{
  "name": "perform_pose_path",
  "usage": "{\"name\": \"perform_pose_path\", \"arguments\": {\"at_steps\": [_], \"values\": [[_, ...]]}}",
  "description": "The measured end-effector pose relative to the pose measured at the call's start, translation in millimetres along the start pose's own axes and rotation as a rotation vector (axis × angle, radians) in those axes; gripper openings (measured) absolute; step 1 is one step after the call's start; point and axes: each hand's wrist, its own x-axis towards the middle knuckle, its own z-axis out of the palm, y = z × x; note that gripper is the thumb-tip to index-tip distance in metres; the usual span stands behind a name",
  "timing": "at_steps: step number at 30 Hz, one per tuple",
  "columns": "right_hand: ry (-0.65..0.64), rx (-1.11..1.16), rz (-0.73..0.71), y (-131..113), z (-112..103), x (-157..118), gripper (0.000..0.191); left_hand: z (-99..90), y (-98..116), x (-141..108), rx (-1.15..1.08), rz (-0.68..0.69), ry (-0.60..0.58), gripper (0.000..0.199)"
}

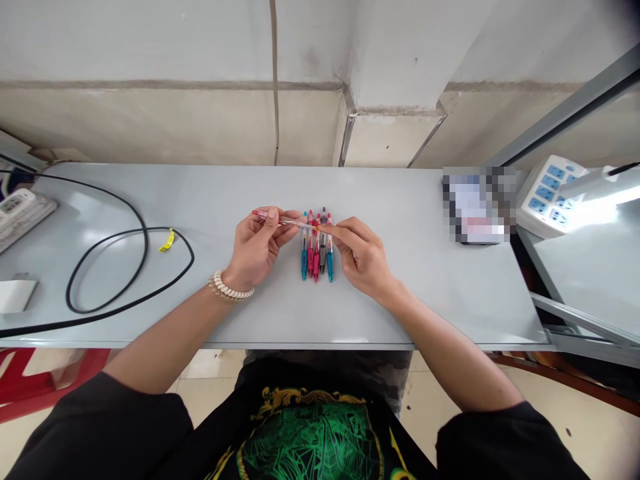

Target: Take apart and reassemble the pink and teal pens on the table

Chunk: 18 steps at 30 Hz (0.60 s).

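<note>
My left hand (pixel 263 243) is closed around a clear pen barrel (pixel 287 220) with a red end, held almost level and pointing right. A thin pen refill (pixel 311 227) extends from the barrel's right side. Its small orange tip is pinched between the thumb and fingers of my right hand (pixel 363 257). Below, on the table, several pens lie side by side in a row: a teal pen (pixel 304 257) at the left, pink pens (pixel 313 260) beside it, then a grey pen (pixel 323 257) and another teal pen (pixel 330 263). Part of the row is hidden under the refill and my fingers.
A black cable (pixel 145 233) with a yellow tag (pixel 167 240) loops across the left of the grey table (pixel 410 307). At the right back are a blurred box-like object (pixel 475 207) and a white power strip (pixel 547 193). A red stool (pixel 45 380) stands below left.
</note>
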Motion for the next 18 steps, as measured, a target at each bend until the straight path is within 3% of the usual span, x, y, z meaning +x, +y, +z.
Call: {"name": "perform_pose_path", "arguments": {"at_steps": [7,11,18], "values": [[0.111,0.185,0.086,-10,-8,5,0.029,-5.8,4,7,-0.14,-0.178,0.124,0.017],[0.067,0.24,0.087,-15,-4,4,0.027,-3.1,7,6,-0.177,-0.264,0.136,0.019],[0.043,0.173,-0.032,-16,1,1,0.034,0.0,2,0,-0.101,-0.196,0.051,0.018]]}}
